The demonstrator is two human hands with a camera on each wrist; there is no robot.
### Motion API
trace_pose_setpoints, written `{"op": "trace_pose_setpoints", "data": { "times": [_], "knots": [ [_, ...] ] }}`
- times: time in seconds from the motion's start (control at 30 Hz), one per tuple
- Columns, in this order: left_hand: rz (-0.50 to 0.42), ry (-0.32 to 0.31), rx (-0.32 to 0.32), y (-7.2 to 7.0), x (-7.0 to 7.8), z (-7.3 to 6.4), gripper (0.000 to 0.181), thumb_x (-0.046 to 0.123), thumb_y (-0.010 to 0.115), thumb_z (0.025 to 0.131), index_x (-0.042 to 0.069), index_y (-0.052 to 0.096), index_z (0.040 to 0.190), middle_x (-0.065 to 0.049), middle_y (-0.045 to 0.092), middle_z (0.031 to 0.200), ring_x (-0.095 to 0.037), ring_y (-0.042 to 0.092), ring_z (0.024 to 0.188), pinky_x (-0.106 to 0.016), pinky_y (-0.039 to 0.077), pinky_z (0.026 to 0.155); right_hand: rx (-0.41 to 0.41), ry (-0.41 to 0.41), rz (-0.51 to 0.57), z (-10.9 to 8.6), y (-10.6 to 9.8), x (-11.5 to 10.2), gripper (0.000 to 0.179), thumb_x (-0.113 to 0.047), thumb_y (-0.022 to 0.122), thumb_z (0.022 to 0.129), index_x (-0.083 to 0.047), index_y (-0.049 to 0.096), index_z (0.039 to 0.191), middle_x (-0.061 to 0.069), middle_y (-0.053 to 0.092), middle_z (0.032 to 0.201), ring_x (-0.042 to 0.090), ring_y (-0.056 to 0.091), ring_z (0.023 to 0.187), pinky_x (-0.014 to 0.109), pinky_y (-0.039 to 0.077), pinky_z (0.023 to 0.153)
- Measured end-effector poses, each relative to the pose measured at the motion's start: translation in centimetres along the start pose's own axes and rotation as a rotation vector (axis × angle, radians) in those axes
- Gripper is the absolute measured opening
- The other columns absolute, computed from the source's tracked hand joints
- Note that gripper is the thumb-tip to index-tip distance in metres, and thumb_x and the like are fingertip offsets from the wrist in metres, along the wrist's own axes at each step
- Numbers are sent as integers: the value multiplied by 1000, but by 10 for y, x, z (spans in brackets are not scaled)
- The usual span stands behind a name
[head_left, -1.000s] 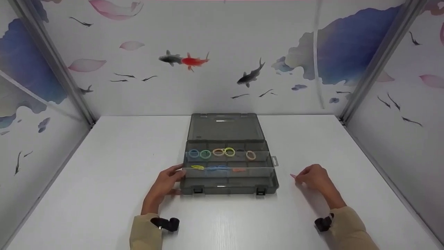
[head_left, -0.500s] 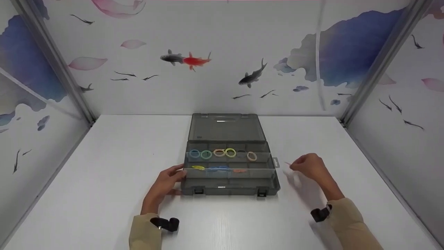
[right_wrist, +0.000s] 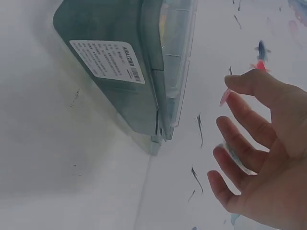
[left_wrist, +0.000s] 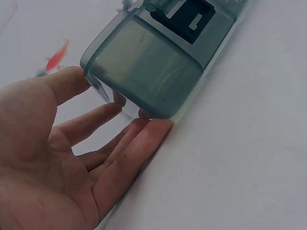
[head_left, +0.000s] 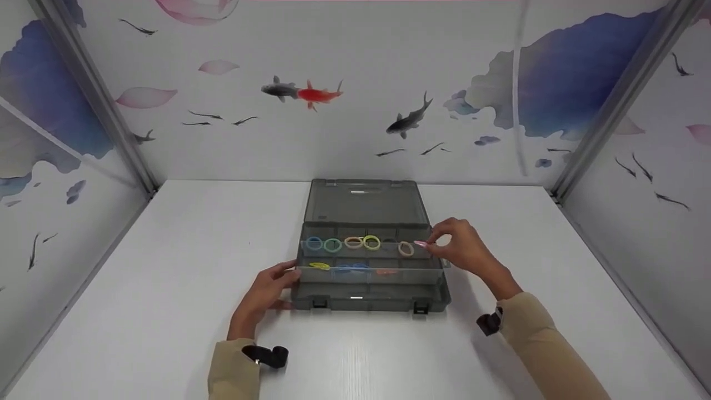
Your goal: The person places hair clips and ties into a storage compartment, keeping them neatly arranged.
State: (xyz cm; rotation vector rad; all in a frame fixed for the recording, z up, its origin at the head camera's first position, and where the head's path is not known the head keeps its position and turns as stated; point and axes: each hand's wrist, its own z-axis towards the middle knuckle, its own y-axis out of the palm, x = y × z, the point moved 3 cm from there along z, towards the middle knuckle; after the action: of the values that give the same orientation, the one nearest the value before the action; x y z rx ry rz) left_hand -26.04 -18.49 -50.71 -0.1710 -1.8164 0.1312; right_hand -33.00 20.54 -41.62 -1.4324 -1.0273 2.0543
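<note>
My right hand (head_left: 464,247) pinches a small thin pink piece (head_left: 420,243) between thumb and index finger, above the right end of the box's back row. In the right wrist view the pink piece (right_wrist: 224,97) sticks out past the fingertips; its exact kind is unclear. A grey see-through compartment box (head_left: 369,304) stands with its lid (head_left: 366,203) laid back. My left hand (head_left: 268,289) rests against the box's left side. In the left wrist view, the left hand's fingertips touch the box's end wall (left_wrist: 144,62), fingers fairly straight.
Back compartments hold coloured rings: blue (head_left: 314,243), green (head_left: 333,245), yellow (head_left: 371,243) and pale orange (head_left: 406,249) among them. The row in front holds a yellow piece (head_left: 319,266), blue pieces (head_left: 353,268) and an orange piece (head_left: 387,271). Printed panels (head_left: 355,150) enclose the white table (head_left: 194,233).
My right hand has lifted the pink piece off the table and carried it left and away from me, over the box. The left hand has stayed at the box's side.
</note>
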Motion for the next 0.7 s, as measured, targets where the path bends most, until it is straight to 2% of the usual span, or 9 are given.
{"op": "trace_pose_setpoints", "data": {
  "times": [0.07, 0.37, 0.53, 0.7],
  "knots": [
    [0, -6, 4, 0, 0, 1, 57, 34, 63, 99, 15, 47, 150, -16, 53, 147, -31, 55, 129, -35, 60, 74, -32, -48, -4, 5, 4, -3, 7, -12, 75, 87, -5, 78, 88, 21, 67, 119, 42, 57, 120, 60, 47, 100],
    [6, 3, 10, 1, 3, 4, 55, 35, 63, 99, 16, 49, 149, -14, 54, 147, -31, 54, 130, -36, 60, 76, -159, -144, -88, 21, 21, -1, 8, -14, 78, 87, -6, 79, 87, 21, 70, 118, 40, 61, 117, 60, 46, 102],
    [10, -1, 8, 1, 2, 2, 56, 36, 63, 99, 16, 49, 149, -15, 54, 147, -31, 55, 130, -36, 60, 78, -219, -126, -157, 22, 33, 6, 4, -16, 80, 86, -11, 79, 86, 13, 72, 112, 35, 63, 112, 57, 49, 98],
    [22, -2, 8, 0, 3, -1, 55, 34, 62, 100, 15, 48, 150, -16, 54, 147, -32, 55, 130, -36, 60, 78, -285, -63, -175, 23, 43, 8, 4, -16, 79, 86, -12, 80, 87, 7, 75, 101, 25, 68, 95, 45, 56, 82]
  ]
}}
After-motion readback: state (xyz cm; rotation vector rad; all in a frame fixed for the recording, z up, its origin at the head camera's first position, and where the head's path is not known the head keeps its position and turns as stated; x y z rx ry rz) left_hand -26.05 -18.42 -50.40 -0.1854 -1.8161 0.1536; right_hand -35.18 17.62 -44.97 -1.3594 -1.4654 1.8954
